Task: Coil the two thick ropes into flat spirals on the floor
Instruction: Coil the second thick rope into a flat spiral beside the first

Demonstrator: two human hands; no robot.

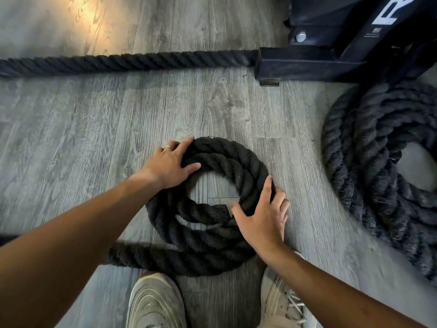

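A thick black rope (208,235) lies on the grey wood floor in front of me, wound into a small flat coil of about two turns with a hole in the middle. Its loose tail runs off to the left under my left forearm. My left hand (169,165) rests flat on the coil's upper left, fingers spread over the rope. My right hand (263,216) presses on the coil's right side, fingers apart. A second, larger coil of black rope (369,166) lies at the right, partly cut off by the frame edge.
A straight stretch of black rope (123,61) crosses the floor at the back and meets a black metal rig base (307,65) at the upper right. My two pale sneakers (156,301) stand just below the small coil.
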